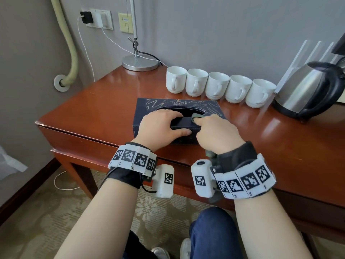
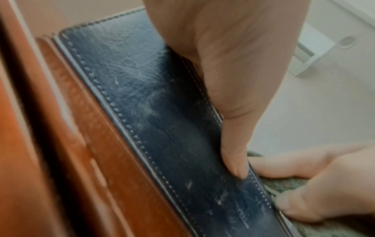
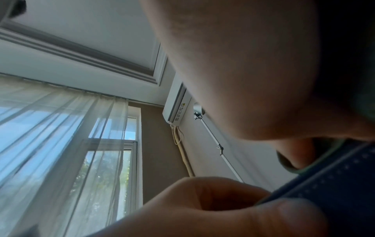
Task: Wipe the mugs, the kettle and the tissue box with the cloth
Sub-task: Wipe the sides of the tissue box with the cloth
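A: Starting at the left, what stands on the worktop (image 1: 104,101)?

B: A lamp base (image 1: 140,63) sits at the back corner, its white cable running up to a wall socket (image 1: 99,18). Just right of it, five white mugs (image 1: 218,86) stand in a row along the wall, handles facing forward, each nearly touching the next.

A: And in the middle?

B: The tissue box (image 1: 179,105), dark blue with white stitching and scribbled marks on its top, lies near the front edge of the worktop. The left hand (image 1: 160,126) clasps its near long side: the fingers curl over the top edge into the oval slot, and the thumb presses flat against the front face, which the left wrist view shows scuffed.

A: The other hand?

B: The right hand (image 1: 214,135) is just beside the left, almost touching it. It is closed round a grey-green cloth (image 1: 197,116), with the forefinger pushing a fold of it onto the rim of the slot. More cloth hangs out below the wrist.

A: Farther right?

B: The kettle (image 1: 308,86), steel with a black handle and base, stands at the end of the mug row, close to the last mug.
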Demonstrator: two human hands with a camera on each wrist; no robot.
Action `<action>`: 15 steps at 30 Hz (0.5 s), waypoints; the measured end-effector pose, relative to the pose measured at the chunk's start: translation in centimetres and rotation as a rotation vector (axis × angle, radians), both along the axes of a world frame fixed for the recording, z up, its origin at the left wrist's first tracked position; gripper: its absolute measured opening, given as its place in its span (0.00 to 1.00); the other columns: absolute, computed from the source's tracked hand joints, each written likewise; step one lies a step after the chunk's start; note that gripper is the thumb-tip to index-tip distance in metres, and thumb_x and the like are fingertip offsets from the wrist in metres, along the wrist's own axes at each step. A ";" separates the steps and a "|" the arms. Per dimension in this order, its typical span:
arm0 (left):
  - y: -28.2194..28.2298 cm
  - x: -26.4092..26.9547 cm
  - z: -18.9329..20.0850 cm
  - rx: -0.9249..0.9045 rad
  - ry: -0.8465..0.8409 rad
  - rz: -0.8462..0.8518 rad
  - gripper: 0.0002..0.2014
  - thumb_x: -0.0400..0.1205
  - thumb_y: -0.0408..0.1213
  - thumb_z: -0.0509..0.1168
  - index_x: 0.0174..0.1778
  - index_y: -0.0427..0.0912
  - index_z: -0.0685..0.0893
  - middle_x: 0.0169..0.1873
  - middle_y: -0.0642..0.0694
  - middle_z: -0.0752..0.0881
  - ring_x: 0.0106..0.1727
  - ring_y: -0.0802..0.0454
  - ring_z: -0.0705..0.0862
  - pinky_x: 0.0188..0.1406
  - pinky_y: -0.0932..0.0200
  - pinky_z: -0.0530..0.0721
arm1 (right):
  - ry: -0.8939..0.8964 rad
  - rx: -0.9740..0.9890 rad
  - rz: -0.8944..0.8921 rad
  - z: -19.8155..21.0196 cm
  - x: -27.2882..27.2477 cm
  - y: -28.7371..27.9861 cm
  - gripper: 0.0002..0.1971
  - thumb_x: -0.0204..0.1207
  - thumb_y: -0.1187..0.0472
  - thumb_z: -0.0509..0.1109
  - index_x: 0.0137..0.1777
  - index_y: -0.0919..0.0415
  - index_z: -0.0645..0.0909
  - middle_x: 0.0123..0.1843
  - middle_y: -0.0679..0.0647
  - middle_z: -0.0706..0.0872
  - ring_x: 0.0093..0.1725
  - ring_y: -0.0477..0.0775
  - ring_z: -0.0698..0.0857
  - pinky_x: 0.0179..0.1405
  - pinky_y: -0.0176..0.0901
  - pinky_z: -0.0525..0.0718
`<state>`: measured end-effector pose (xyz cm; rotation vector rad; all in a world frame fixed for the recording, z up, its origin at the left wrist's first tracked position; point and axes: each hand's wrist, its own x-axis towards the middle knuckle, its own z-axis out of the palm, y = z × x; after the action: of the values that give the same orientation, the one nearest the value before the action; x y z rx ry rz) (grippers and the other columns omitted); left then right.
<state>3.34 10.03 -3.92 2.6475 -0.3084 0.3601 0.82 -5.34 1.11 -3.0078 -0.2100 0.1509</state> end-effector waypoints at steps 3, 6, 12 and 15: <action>0.1 0.0 0.0 -0.011 0.003 0.003 0.28 0.76 0.61 0.72 0.68 0.52 0.84 0.64 0.54 0.86 0.68 0.54 0.80 0.59 0.58 0.75 | -0.002 -0.018 -0.057 0.1 -0.1 -0.7 0.26 0.81 0.62 0.56 0.79 0.44 0.67 0.71 0.61 0.72 0.66 0.65 0.77 0.49 0.48 0.70; 0.0 0.1 0.0 -0.020 0.006 0.006 0.27 0.75 0.61 0.72 0.67 0.52 0.84 0.63 0.54 0.86 0.67 0.54 0.81 0.57 0.58 0.75 | -0.009 -0.013 -0.066 0.1 -1.7 -1.5 0.23 0.80 0.62 0.56 0.75 0.48 0.72 0.60 0.60 0.74 0.54 0.64 0.78 0.46 0.46 0.69; 0.0 0.1 0.1 -0.005 0.006 0.000 0.27 0.75 0.61 0.72 0.67 0.51 0.84 0.62 0.54 0.87 0.66 0.53 0.81 0.56 0.58 0.75 | -0.051 -0.005 0.013 -0.3 -2.2 0.3 0.22 0.82 0.61 0.55 0.75 0.48 0.71 0.59 0.60 0.73 0.56 0.65 0.79 0.44 0.47 0.69; 0.0 0.0 0.1 -0.002 0.007 0.000 0.27 0.76 0.60 0.72 0.67 0.51 0.84 0.62 0.53 0.87 0.67 0.53 0.81 0.57 0.56 0.76 | -0.044 -0.027 -0.031 -0.4 -0.5 0.5 0.24 0.82 0.61 0.56 0.77 0.47 0.70 0.68 0.62 0.73 0.64 0.66 0.78 0.47 0.47 0.69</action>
<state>3.35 10.04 -3.77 2.6464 -0.3062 0.3504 0.30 -4.86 0.75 -3.0415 -0.1663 0.0860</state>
